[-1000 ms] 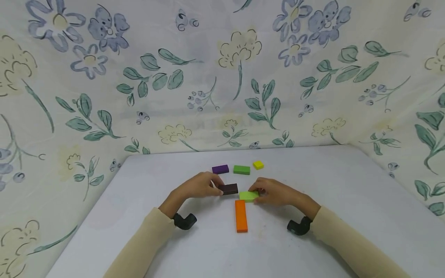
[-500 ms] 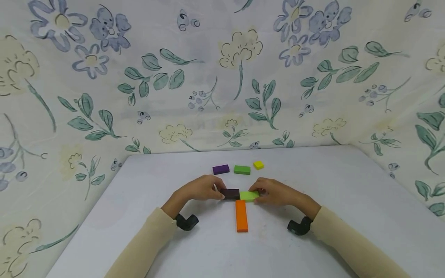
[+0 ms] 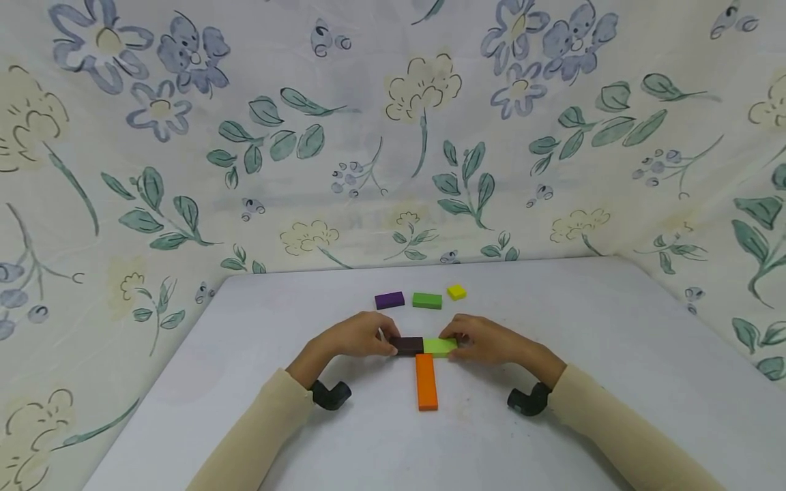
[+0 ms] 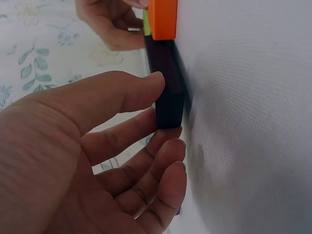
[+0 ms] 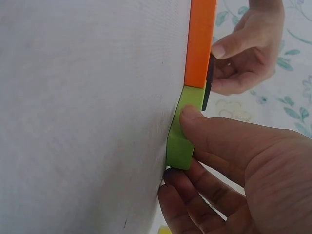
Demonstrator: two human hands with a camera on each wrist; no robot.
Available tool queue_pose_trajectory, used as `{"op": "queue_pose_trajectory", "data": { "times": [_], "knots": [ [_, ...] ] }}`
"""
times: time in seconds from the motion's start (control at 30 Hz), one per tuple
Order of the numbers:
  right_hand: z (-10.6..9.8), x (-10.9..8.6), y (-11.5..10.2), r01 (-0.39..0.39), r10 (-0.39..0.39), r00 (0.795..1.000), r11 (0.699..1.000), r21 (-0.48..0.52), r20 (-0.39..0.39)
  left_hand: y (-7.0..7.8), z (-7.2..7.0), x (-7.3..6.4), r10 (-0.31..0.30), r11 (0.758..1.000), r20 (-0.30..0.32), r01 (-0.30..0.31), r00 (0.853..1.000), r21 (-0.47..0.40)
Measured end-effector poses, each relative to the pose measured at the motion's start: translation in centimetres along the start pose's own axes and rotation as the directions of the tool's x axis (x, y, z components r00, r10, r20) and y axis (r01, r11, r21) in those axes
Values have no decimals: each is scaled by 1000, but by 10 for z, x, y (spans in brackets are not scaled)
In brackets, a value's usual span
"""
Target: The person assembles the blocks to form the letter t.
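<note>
My left hand pinches a dark brown block by its left end, thumb on the near side and fingers behind. From the other side my right hand pinches a lime green block at its right end. The two blocks lie end to end in a row on the white table. An orange block points toward me, its far end right at the seam between them. In the left wrist view, the brown block stretches from my thumb up to the orange block.
Behind the hands lie a purple block, a green block and a small yellow block on the white table. A flower-patterned cloth rises along the table's back edge and sides.
My left hand has brought the brown block down and slightly right, until it lines up with the lime green one. The right hand and the orange block have stayed in place.
</note>
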State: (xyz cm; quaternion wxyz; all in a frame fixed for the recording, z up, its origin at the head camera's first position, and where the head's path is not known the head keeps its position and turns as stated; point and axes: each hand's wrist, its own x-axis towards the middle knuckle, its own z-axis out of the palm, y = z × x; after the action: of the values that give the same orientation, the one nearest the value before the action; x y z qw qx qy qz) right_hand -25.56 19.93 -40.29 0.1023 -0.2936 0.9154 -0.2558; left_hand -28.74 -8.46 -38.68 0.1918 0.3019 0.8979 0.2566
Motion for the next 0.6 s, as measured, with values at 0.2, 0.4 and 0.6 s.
{"op": "queue_pose_trajectory", "data": {
  "times": [0.2, 0.4, 0.6],
  "knots": [
    [1, 0, -1, -14, 14, 1000, 1000, 3, 1, 1, -1, -1, 0, 1000, 5, 0, 1000, 2],
    [1, 1, 0, -7, 7, 1000, 1000, 4, 1, 5, -1, -3, -1, 1000, 18, 1, 1000, 11],
    [1, 1, 1, -1, 1, 1000, 1000, 11, -1, 3, -1, -3, 15, 1000, 14, -15, 1000, 9]
  ]
}}
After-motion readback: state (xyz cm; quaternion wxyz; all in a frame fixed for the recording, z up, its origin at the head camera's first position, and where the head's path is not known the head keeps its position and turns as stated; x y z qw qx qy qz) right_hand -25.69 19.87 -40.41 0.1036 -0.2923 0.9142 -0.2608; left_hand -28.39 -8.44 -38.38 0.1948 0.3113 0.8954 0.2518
